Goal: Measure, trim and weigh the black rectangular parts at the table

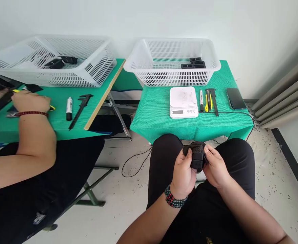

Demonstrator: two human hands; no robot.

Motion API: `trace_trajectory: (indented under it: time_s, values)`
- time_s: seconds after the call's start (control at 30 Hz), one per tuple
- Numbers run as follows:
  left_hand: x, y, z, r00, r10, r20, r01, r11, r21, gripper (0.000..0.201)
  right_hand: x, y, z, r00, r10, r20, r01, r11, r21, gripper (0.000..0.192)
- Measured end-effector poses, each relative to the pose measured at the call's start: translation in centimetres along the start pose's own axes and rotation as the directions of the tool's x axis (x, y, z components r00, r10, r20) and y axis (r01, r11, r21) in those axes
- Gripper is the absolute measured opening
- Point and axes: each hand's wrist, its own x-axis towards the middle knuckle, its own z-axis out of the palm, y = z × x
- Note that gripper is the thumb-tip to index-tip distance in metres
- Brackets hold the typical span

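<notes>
Over my lap, my left hand (184, 171) and my right hand (216, 166) are both closed around a small black block-shaped part (197, 160). A dark, fuzzy cloth (197, 146) lies over the top of the part and is pinched under both thumbs. Most of my other fingers are hidden beneath the part, and its underside cannot be seen. Beyond my hands, a white digital scale (183, 101) sits on the green-covered table (159, 105). To its right lie a marker (201, 100), a yellow utility knife (208, 101) and a black caliper (214, 101).
Several black parts (194, 63) lie in a white basket (173, 78) at the table's back. A phone (236, 98) rests at the right. Leftward, a co-worker's hand (30, 101) works at another table with a basket (93, 73), marker (69, 108) and caliper (80, 110). A cable (132, 175) loops on the floor.
</notes>
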Motion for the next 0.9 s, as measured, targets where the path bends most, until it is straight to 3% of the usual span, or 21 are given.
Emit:
trace_trajectory:
  time_s: [0.3, 0.53, 0.77, 0.83, 0.9]
  values:
    - [0.3, 0.2, 0.1, 0.991, 0.119, -0.063, -0.118, 0.993, 0.024, 0.045, -0.4, 0.3, -0.4, 0.99, -0.017, 0.137, 0.002, 0.995, 0.104, 0.034]
    - [0.9, 1.2, -0.7, 0.979, 0.184, -0.087, -0.172, 0.976, 0.13, 0.045, 0.2, -0.8, -1.5, 0.986, 0.083, 0.143, -0.116, 0.963, 0.242, 0.024]
    - [0.8, 3.3, -0.6, 0.964, 0.256, -0.065, -0.257, 0.966, 0.0, 0.039, 0.4, -1.6, -1.9, 0.979, 0.07, 0.189, -0.117, 0.96, 0.253, 0.026]
    - [0.5, 3.9, -0.8, 0.919, 0.377, -0.116, -0.376, 0.926, 0.032, 0.036, 0.5, -1.9, -2.1, 0.984, 0.066, 0.163, -0.106, 0.962, 0.252, 0.029]
    - [-0.2, 4.4, -1.0, 0.808, 0.575, -0.13, -0.552, 0.816, 0.172, 0.032, 0.6, -2.2, -2.2, 0.992, 0.042, 0.123, -0.073, 0.962, 0.262, 0.025]
